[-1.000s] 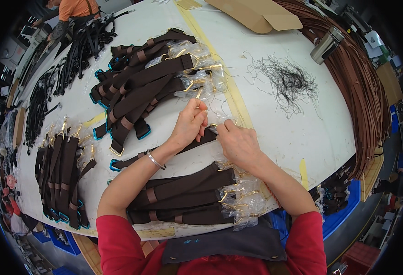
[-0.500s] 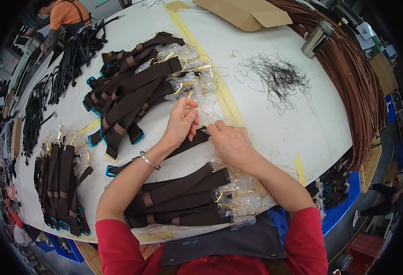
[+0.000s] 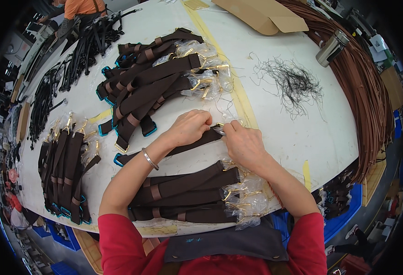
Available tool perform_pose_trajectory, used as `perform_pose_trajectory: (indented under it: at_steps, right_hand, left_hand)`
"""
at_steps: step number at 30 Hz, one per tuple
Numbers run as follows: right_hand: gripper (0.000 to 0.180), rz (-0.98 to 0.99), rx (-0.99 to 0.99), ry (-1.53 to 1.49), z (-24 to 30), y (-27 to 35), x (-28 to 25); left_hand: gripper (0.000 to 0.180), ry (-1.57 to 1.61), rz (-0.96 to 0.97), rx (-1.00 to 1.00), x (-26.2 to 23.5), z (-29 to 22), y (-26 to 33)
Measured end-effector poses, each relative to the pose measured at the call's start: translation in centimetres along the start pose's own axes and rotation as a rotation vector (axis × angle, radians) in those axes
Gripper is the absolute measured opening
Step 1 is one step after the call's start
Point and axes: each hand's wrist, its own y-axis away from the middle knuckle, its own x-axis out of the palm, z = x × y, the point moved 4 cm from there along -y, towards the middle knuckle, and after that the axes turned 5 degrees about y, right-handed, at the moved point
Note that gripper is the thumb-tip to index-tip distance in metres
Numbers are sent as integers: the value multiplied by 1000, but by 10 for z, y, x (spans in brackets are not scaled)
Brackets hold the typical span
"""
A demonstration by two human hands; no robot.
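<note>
A dark brown webbing strap (image 3: 190, 147) lies slantwise on the table beneath my hands, with a blue-edged buckle (image 3: 118, 159) at its left end. My left hand (image 3: 190, 127) is closed in a pinch at the strap's right end; whatever is between the fingertips is too small to make out. Beside it, my right hand (image 3: 246, 145) is closed around a small silver metal tool (image 3: 219, 130), which looks like thread snips and is mostly hidden by the fingers. Its tip touches or nearly touches the strap end, where a gold-coloured metal piece and clear plastic show.
Bundled straps with plastic-wrapped gold hooks lie in a near pile (image 3: 187, 192), a far pile (image 3: 151, 87) and a left pile (image 3: 66, 174). Loose black threads (image 3: 295, 85), a steel flask (image 3: 332, 48), brown strips (image 3: 362, 105) and cardboard (image 3: 261, 16) lie beyond. A co-worker (image 3: 84, 10) stands far left.
My left hand has come down from above the strap, its loosely curled fingers now pinched by the strap end. My right hand stays at that end. The whole view has shifted slightly.
</note>
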Motion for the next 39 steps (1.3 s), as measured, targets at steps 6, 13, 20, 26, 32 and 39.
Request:
perform_pose_trajectory:
  at_steps: [6, 13, 20, 26, 32, 39]
  right_hand:
    - [18, 21, -8, 19, 4, -4, 1]
    - [17, 38, 31, 28, 3, -4, 7]
    - [17, 5, 44, 0, 2, -3, 8]
    - [17, 7, 40, 28, 4, -4, 10]
    - [18, 8, 72, -3, 3, -4, 10]
    - [18, 18, 59, 13, 5, -6, 10]
  left_hand:
    - [7, -96, -26, 43, 5, -1, 1]
    - [7, -79, -60, 17, 5, -1, 1]
    - [9, -93, -63, 11, 5, -2, 0]
    - [9, -98, -73, 17, 5, -3, 1]
    - [9, -113, -76, 17, 6, -2, 1]
    - [9, -129, -88, 6, 7, -3, 0]
